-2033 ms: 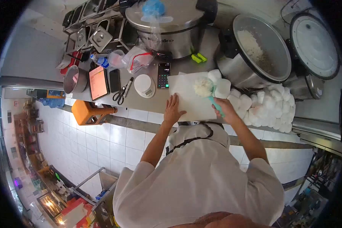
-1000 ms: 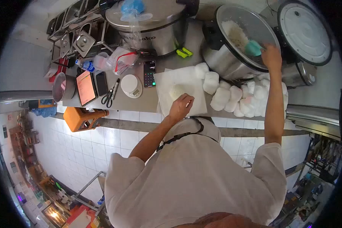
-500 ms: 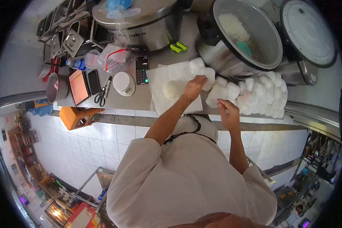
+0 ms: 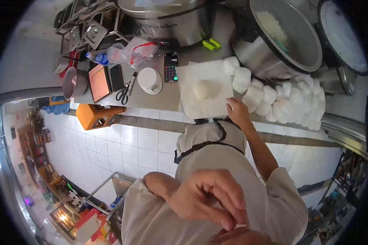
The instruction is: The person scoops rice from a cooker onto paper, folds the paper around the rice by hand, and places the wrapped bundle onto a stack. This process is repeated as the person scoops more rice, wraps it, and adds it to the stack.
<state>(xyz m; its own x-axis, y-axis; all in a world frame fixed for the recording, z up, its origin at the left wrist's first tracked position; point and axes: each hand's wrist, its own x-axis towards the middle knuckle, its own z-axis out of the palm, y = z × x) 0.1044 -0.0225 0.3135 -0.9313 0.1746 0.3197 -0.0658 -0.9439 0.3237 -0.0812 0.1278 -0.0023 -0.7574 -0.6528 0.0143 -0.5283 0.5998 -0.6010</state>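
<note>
My left hand (image 4: pixel 210 196) is raised close to the camera, at my mouth. Its thumb and fingers are pinched together around a tiny whitish bit too small to name. At the right edge of the white paper sheets (image 4: pixel 188 92) is my right hand (image 4: pixel 239 112), fingers loosely bent and a little apart, with nothing seen in them. A small mound of white rice (image 4: pixel 205 90) lies on the paper. To the right of that hand, several rounded white bundles (image 4: pixel 288 100) are heaped along the counter.
An uncovered rice cooker (image 4: pixel 288 30) holds rice behind the bundles. A closed cooker (image 4: pixel 176 26) stands left of it. On the counter (image 4: pixel 161 98) are a kitchen scale (image 4: pixel 150 80), a phone calculator (image 4: pixel 171 67), scissors (image 4: pixel 122 94) and a tablet (image 4: pixel 99 83). An orange stool (image 4: pixel 96 116) stands below.
My left hand has left the paper and come up to my mouth. My right hand has moved to the paper's edge. The counter sits further right and slightly higher in view.
</note>
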